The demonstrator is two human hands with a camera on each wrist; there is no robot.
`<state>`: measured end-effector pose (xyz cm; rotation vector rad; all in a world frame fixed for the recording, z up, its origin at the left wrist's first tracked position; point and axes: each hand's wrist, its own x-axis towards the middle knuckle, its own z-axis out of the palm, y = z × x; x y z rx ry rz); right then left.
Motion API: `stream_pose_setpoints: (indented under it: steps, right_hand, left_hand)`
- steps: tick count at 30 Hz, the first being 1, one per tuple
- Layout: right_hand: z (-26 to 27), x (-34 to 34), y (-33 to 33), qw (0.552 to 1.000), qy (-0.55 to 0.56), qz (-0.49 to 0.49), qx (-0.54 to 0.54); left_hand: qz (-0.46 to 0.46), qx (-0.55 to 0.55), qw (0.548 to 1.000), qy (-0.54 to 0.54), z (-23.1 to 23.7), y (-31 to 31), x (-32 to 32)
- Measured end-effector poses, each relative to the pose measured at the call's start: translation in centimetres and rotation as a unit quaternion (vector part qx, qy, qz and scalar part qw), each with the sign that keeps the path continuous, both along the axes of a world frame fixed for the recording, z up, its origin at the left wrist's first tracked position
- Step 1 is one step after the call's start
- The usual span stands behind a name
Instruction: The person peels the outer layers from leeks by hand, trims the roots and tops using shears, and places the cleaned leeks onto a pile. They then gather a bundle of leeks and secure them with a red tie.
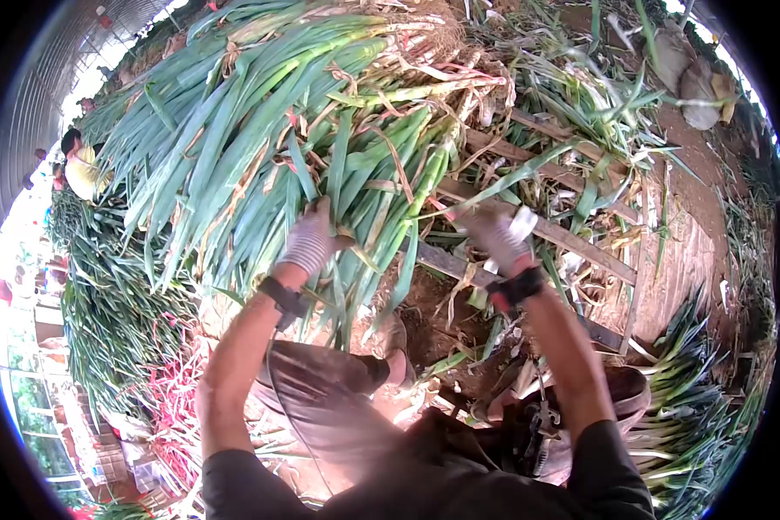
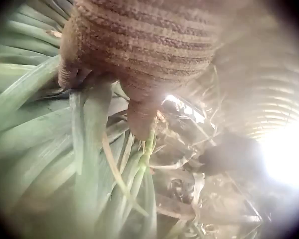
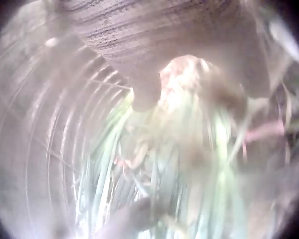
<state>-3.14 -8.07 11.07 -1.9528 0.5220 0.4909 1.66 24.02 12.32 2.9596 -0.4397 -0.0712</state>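
Observation:
A large heap of green onions (image 1: 260, 130) fills the upper left of the head view, leaves toward the left and roots toward the upper right. On its near edge the left hand (image 1: 312, 241), in a striped knit glove, grips some leaves; the left wrist view shows its fingers (image 2: 70, 74) curled round flat green leaves (image 2: 92, 149). Blurred, the gloved right hand (image 1: 498, 238) is just right of the heap, over wooden slats (image 1: 581, 247). In the right wrist view its thumb and fingers stand apart, with nothing plainly held between them and green stalks (image 3: 179, 169) beyond.
More onions lie at the left (image 1: 113, 303) and lower right (image 1: 693, 425). Red strands (image 1: 178, 390) are at the lower left. Loose leaves (image 1: 572, 95) litter the slats and soil. A person in yellow (image 1: 85, 173) is at the far left. The wearer's legs (image 1: 321, 390) are below the heap.

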Motion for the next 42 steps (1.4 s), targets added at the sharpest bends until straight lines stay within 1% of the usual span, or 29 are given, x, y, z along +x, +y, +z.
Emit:
stream_pose_setpoints:
  steps: [1,3,4,5,6,7,8,9,10,11,13,14,17,18,21,22,25,26,29,30,31,34,35,37,38,39,40,41,42]
  right_hand:
    - [-4.1,-0.4,2.6,0.993,-0.049,-0.053,0.094]
    - [-8.7,1.1,6.6,0.95,-0.156,-0.146,0.229]
    - [-6.6,1.5,8.2,0.942,-0.191,-0.156,0.227]
    - [-8.9,3.0,8.7,0.927,-0.193,-0.174,0.269]
    - [-11.4,4.5,9.1,0.91,-0.195,-0.193,0.31]
    - [-12.5,5.7,9.0,0.893,-0.22,-0.158,0.36]
    - [-13.6,6.6,10.1,0.88,-0.195,-0.209,0.378]
    - [-13.3,7.1,10.4,0.902,-0.159,-0.186,0.354]
    - [-13.1,7.6,11.4,0.901,-0.15,-0.187,0.361]
    - [-13.0,8.3,12.7,0.9,-0.142,-0.186,0.368]
    - [-14.7,10.2,14.6,0.909,-0.191,-0.196,0.313]
    - [-14.9,10.2,14.9,0.9,-0.191,-0.191,0.341]
    - [-12.9,9.0,14.1,0.788,-0.157,-0.212,0.557]
    - [-13.1,10.1,14.2,0.802,-0.137,-0.224,0.536]
    - [-11.5,11.5,14.5,0.8,-0.156,-0.19,0.547]
    - [-10.4,10.9,14.2,0.743,-0.1,-0.199,0.631]
    - [-11.3,11.4,13.6,0.754,-0.076,-0.215,0.616]
    - [-10.7,10.9,13.4,0.75,-0.095,-0.211,0.619]
    - [-10.6,9.9,12.2,0.777,-0.119,-0.255,0.563]
    - [-10.4,9.1,11.2,0.79,-0.095,-0.257,0.549]
    - [-12.6,9.0,10.7,0.768,-0.116,-0.245,0.58]
    - [-7.5,5.2,7.8,0.715,-0.076,-0.242,0.652]
    - [-7.5,4.2,7.1,0.741,-0.072,-0.246,0.621]
    - [-8.2,2.9,6.0,0.732,-0.09,-0.262,0.622]
    - [-6.7,1.2,4.8,0.771,-0.041,-0.272,0.574]
    - [-6.7,0.0,4.1,0.738,-0.075,-0.283,0.607]
    - [-7.0,-1.4,2.8,0.768,-0.129,-0.273,0.565]
    - [-7.3,-3.0,1.4,0.793,-0.182,-0.261,0.519]
    - [-6.9,-4.8,0.3,0.793,-0.166,-0.269,0.521]
  left_hand:
    - [0.023,0.006,1.0,0.006,0.1,-0.5,0.4]
    - [0.063,-0.029,0.997,0.014,0.0,-0.3,1.6]
    - [0.083,-0.028,0.995,0.052,0.4,0.0,2.0]
    - [0.099,-0.028,0.991,0.091,0.7,0.5,2.4]
    - [0.075,-0.009,0.996,0.042,-0.3,1.2,3.1]
    - [0.05,-0.011,0.999,0.015,-1.1,1.6,3.5]
    - [0.064,0.009,0.998,0.009,-2.3,1.7,4.2]
    - [0.079,0.03,0.996,0.005,-4.0,1.9,4.9]
    - [0.054,0.023,0.997,-0.041,-6.1,2.3,5.5]
    - [0.07,0.0,0.998,0.007,-5.7,1.7,5.9]
    - [0.104,-0.051,0.989,0.094,-3.5,-0.1,7.2]
    - [0.086,-0.126,0.986,0.068,-4.3,0.7,7.8]
    - [0.046,-0.147,0.987,0.05,-5.1,1.9,8.8]
    - [0.027,-0.16,0.985,0.055,-4.9,2.0,9.0]
    - [0.026,-0.121,0.989,0.082,-5.3,2.1,10.4]
    - [0.028,-0.135,0.987,0.086,-5.8,1.9,10.6]
    - [0.066,-0.143,0.983,0.09,-6.0,0.8,10.4]
    - [0.066,-0.173,0.975,0.122,-5.9,0.5,10.3]
    - [0.078,-0.117,0.987,0.076,-6.0,-1.0,8.5]
    - [0.088,-0.094,0.988,0.087,-2.6,-3.5,6.4]
    - [0.084,-0.08,0.989,0.088,-2.6,-4.5,5.5]
    - [0.055,-0.049,0.995,0.06,-2.3,-7.8,3.3]
    - [-0.003,-0.059,0.998,-0.01,-3.7,-8.0,2.7]
    - [0.051,-0.067,0.99,0.115,-3.3,-10.3,1.5]
    - [0.037,-0.093,0.99,0.102,-3.9,-11.3,0.5]
    - [0.032,-0.119,0.987,0.106,-3.6,-12.8,-1.2]
    - [0.027,-0.144,0.983,0.111,-3.3,-14.3,-2.9]
    - [-0.044,-0.203,0.978,0.015,-5.4,-14.9,-4.6]
    - [-0.036,-0.229,0.971,0.061,-5.2,-16.1,-6.2]
